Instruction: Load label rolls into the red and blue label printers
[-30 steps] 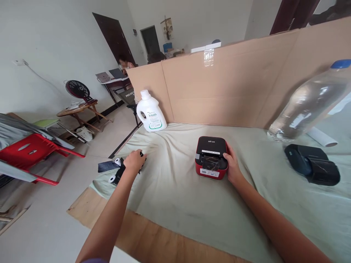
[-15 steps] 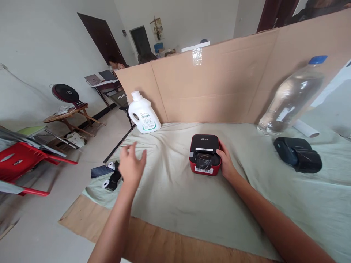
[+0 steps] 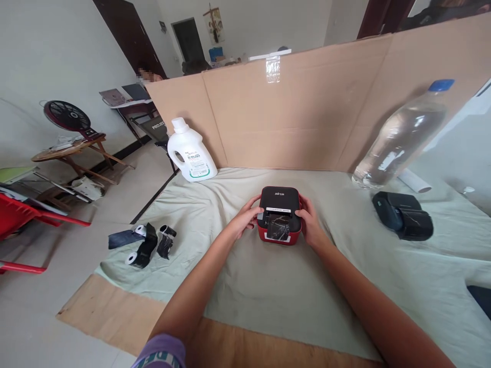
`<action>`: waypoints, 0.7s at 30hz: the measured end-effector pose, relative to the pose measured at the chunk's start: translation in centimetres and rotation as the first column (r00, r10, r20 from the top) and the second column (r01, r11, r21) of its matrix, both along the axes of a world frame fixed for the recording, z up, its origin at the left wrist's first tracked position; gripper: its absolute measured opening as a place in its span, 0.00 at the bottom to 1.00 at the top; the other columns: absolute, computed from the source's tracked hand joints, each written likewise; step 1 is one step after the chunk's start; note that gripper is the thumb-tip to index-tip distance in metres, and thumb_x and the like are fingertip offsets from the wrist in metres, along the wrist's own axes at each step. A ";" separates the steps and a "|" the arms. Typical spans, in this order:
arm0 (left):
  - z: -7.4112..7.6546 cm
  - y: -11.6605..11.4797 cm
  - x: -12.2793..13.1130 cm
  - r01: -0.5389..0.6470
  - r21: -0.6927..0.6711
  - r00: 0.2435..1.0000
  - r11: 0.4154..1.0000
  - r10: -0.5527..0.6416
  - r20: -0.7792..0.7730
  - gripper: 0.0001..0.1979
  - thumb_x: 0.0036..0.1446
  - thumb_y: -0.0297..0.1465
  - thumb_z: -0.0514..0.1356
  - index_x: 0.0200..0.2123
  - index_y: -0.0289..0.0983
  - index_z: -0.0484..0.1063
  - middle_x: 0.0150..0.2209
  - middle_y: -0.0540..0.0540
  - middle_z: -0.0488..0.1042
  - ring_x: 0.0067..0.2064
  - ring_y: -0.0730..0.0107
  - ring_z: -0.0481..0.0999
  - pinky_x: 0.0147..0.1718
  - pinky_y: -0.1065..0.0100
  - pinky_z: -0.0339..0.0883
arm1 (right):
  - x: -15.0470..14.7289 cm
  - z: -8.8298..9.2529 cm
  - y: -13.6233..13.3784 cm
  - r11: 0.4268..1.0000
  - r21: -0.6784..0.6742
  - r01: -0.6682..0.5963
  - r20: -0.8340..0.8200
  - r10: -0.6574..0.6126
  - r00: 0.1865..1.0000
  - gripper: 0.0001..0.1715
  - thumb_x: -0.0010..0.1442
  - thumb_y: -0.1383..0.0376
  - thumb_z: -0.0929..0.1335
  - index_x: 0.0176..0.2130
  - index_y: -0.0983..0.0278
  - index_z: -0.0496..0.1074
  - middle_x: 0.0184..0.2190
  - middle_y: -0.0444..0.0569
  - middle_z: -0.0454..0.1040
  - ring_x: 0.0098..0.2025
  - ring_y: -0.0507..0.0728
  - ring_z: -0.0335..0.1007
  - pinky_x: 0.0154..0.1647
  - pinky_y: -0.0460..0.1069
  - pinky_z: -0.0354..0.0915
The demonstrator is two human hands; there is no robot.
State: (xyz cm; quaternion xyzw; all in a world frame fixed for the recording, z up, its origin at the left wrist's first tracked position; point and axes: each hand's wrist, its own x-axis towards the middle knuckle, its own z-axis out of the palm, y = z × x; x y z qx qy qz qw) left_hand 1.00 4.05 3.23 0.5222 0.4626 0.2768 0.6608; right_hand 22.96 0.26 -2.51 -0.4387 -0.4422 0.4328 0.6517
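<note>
A small label printer point(image 3: 280, 198), black on top with a red lower body, sits on the pale green cloth point(image 3: 245, 286) before me. A dark, shiny strip point(image 3: 278, 228) lies over its front slot. My left hand point(image 3: 246, 217) is against the printer's left side, its thumb at the lid's edge. On the opposite side, my right hand point(image 3: 310, 221) grips the printer with the thumb on top and the fingers partly hidden behind. To the left lie several black rolls point(image 3: 144, 250) with pale cores and loose tails.
A white jug point(image 3: 192, 153) and a tilted clear bottle point(image 3: 406, 135) stand by the cardboard panel point(image 3: 284, 117). At right are a black device point(image 3: 404, 217) and a white tube point(image 3: 414, 180). Bare wood point(image 3: 111, 312) shows along the near edge. A person sits beyond, at left.
My left hand has moved right from above the black rolls onto the printer's left side. My right hand stays on the printer. The view has shifted slightly, uncovering another roll.
</note>
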 end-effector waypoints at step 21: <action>1.3 0.5 -9.5 -0.397 0.240 0.912 0.886 0.351 0.213 0.33 0.54 0.38 0.65 0.64 0.47 0.66 0.61 0.47 0.72 0.60 0.56 0.71 0.56 0.59 0.67 | -12.5 3.9 3.6 0.913 0.258 -0.316 0.435 0.182 0.882 0.50 0.55 0.58 0.74 0.69 0.56 0.50 0.65 0.54 0.64 0.66 0.67 0.60 0.68 0.63 0.56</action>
